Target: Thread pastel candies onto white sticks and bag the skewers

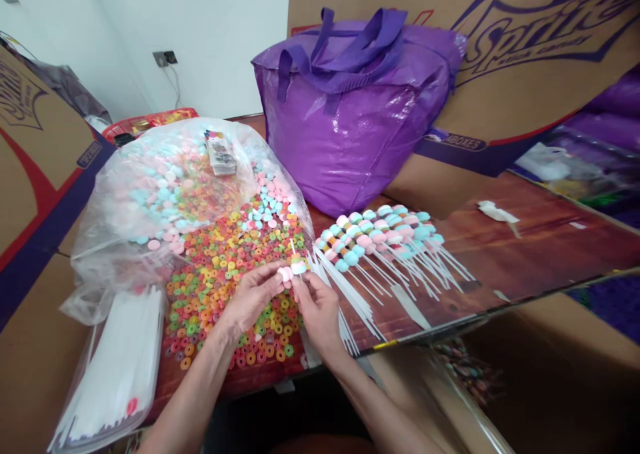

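Note:
My left hand (254, 296) pinches a pink sweet (285, 274) at its fingertips. My right hand (316, 307) grips a thin white stick (295, 253) that carries a white and blue sweet (299, 266), touching the pink one. Both hands hover over a heap of small coloured ring sweets (225, 274) spilling from a clear plastic bag (165, 187). Pastel pink and blue sweets (160, 194) fill the bag's far part. To the right lies a row of finished sticks threaded with pastel sweets (380, 234), and loose white sticks (345, 294) lie beside my right hand.
A purple shopping bag (355, 107) stands behind the work area. Large cardboard boxes (525, 47) lean at right and at left (35, 167). A clear packet of white sticks (117, 367) lies at the front left. The wood-patterned tabletop (525, 241) ends near my wrists.

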Available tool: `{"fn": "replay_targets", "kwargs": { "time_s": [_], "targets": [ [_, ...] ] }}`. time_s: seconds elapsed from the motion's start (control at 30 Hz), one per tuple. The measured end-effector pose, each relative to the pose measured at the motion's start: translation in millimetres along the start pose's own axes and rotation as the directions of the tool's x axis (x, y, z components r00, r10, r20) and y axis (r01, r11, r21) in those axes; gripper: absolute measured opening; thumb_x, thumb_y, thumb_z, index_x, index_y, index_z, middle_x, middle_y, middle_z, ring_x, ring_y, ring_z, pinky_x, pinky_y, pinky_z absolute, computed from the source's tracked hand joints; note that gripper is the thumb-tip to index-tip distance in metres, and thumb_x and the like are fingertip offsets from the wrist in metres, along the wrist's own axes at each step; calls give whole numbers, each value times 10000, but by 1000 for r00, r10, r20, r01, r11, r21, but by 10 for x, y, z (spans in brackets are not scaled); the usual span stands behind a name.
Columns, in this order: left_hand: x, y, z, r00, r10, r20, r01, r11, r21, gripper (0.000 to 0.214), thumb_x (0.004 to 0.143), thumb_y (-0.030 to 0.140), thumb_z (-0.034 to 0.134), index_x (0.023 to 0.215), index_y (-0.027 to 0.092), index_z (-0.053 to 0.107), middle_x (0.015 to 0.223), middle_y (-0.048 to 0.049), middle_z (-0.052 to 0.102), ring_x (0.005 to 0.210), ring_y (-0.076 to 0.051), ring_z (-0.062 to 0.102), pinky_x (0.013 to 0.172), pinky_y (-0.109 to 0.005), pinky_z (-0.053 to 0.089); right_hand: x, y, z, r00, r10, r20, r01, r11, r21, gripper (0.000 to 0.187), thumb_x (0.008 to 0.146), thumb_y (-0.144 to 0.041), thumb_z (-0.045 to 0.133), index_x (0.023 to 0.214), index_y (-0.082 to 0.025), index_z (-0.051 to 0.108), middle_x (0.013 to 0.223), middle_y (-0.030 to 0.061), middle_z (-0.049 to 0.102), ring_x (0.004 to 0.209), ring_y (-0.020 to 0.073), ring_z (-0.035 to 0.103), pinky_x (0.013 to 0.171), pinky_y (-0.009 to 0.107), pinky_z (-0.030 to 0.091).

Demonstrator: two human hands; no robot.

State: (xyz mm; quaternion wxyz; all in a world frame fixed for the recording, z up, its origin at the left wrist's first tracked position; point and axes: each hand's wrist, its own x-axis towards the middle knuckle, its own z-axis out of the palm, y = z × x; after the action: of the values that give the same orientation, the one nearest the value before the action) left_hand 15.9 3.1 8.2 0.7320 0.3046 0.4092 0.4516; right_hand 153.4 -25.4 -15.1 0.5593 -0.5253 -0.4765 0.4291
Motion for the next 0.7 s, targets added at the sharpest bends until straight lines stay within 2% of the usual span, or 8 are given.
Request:
{"fn": "replay_targets", "kwargs": {
  "time_s": [0.13, 0.3, 0.4, 0.5, 0.6, 0.7],
  "targets": [
    [-50, -27, 21, 1000, 14, 14, -15, 999, 45, 448, 607, 289, 912, 1019, 178, 773, 842, -29, 734, 777, -109, 639, 782, -230, 506, -12, -17, 1, 1000, 0, 13, 0, 1000, 6, 316, 920, -390, 556, 673, -197, 517, 595, -55, 437, 541, 97, 368, 512, 229, 309],
    [-106, -22, 14, 992, 128, 2, -127, 986, 106, 309, 672, 278, 870, 928, 176, 732, 854, -16, 713, 772, -115, 646, 771, -240, 502, -21, -30, -53, 995, -27, 97, 35, 996, -83, 344, 948, -390, 499, 660, -204, 483, 595, -49, 429, 549, 104, 395, 530, 233, 323],
    [-104, -12, -49, 970, 226, -89, -215, 969, 122, 276, 693, 296, 855, 904, 190, 710, 853, -7, 713, 769, -111, 643, 767, -240, 504, -83, -41, -120, 985, -65, 160, 95, 977, -189, 343, 983, -365, 450, 678, -208, 471, 603, -43, 462, 556, 107, 437, 558, 234, 344],
    [-86, 21, -150, 922, 315, -223, -285, 945, 160, 356, 642, 307, 884, 943, 189, 736, 854, -13, 728, 777, -107, 634, 756, -225, 503, -174, -57, -179, 963, -90, 254, 160, 950, -268, 269, 994, -322, 442, 770, -204, 532, 630, -38, 512, 564, 109, 478, 575, 231, 358],
    [-84, 60, -232, 882, 323, -343, -286, 945, 155, 398, 572, 329, 912, 912, 178, 771, 821, -11, 738, 706, -94, 616, 700, -217, 506, -243, -76, -196, 945, -101, 310, 203, 926, -319, 273, 1004, -299, 420, 771, -207, 528, 627, -36, 504, 559, 113, 480, 575, 236, 352],
    [-99, 79, -263, 853, 356, -381, -314, 934, 170, 351, 559, 323, 913, 857, 191, 783, 792, 4, 745, 666, -90, 612, 667, -219, 509, -261, -93, -171, 928, -124, 353, 246, 912, -327, 308, 1005, -291, 403, 721, -214, 493, 605, -37, 473, 542, 115, 463, 569, 243, 346]
  ]
}}
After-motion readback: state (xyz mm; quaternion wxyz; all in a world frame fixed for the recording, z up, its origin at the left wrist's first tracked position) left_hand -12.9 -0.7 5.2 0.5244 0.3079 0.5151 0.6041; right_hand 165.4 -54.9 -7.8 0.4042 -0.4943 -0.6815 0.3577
